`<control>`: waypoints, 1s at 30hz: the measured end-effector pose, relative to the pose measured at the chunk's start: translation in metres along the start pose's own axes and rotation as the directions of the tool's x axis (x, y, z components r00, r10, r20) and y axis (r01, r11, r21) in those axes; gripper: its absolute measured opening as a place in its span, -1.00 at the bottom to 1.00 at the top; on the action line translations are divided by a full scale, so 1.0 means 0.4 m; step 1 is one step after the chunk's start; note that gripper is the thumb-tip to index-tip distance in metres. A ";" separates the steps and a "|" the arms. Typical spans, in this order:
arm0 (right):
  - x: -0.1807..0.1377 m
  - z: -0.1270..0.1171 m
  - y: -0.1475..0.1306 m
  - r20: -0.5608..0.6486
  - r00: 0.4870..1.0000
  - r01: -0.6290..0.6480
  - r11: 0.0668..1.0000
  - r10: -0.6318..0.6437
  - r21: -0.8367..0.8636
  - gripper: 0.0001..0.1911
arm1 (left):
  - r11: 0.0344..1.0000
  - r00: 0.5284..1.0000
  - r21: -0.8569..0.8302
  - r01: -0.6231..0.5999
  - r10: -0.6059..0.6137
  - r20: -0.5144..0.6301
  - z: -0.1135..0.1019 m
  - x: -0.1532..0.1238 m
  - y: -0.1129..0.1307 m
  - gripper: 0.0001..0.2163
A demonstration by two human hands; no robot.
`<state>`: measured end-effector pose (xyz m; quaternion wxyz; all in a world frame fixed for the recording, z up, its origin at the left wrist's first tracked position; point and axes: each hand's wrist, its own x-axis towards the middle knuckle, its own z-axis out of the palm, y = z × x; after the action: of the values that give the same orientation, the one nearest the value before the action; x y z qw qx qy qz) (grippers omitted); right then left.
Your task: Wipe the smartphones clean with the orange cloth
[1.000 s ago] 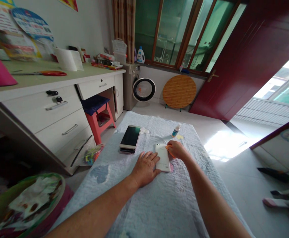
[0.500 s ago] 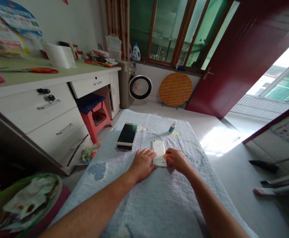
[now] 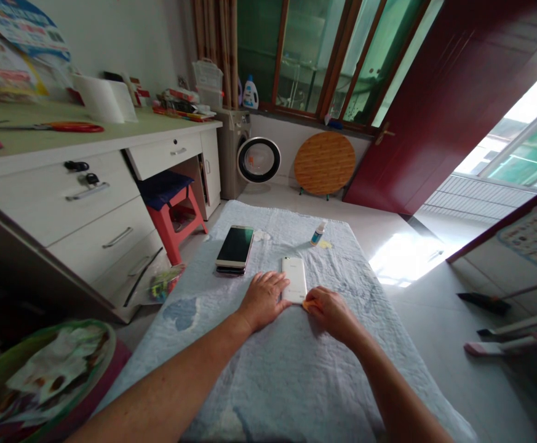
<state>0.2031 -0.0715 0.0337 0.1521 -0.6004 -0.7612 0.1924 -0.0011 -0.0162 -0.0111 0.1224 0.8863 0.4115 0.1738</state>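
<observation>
A white phone (image 3: 294, 277) lies back up on a pale blue cloth-covered table (image 3: 296, 369). My left hand (image 3: 262, 299) rests flat on the cloth with its fingers spread, the fingertips touching the phone's left edge. My right hand (image 3: 327, 311) is closed in a pinch on a small orange cloth (image 3: 307, 303) at the phone's near right corner. Left of them lie stacked phones (image 3: 235, 247), the top one with its dark screen up. A small spray bottle (image 3: 317, 234) stands at the far side of the table beside a yellow scrap (image 3: 326, 244).
A white desk with drawers (image 3: 79, 191) runs along the left, with red scissors (image 3: 72, 127) on top and a red stool (image 3: 176, 209) under it. A round basin (image 3: 42, 375) sits at the near left. Brooms (image 3: 508, 320) lie on the floor at the right.
My right hand has slid with the orange cloth down the phone's right side, from its far end to its near corner. My left hand has stayed against the phone.
</observation>
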 end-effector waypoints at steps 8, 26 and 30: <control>-0.001 0.002 -0.018 0.059 0.998 -0.001 0.988 0.010 -0.155 -0.90 | 0.999 1.000 -0.044 0.024 -0.023 0.014 -0.001 0.021 -0.022 -0.72; 0.079 0.100 -0.160 0.022 1.000 0.022 0.954 -0.016 -0.298 -0.85 | 0.996 1.000 -0.090 -0.011 0.012 0.003 -0.004 0.014 -0.027 -0.63; 0.063 0.092 -0.137 0.009 1.000 0.030 0.959 -0.028 -0.283 -0.86 | 0.997 1.000 -0.079 -0.013 0.015 0.017 0.001 0.013 -0.033 -0.59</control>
<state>0.1332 -0.0623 0.0273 0.0656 -0.6042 -0.7900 0.0810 -0.0068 -0.0037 -0.0150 0.1597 0.8851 0.3970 0.1831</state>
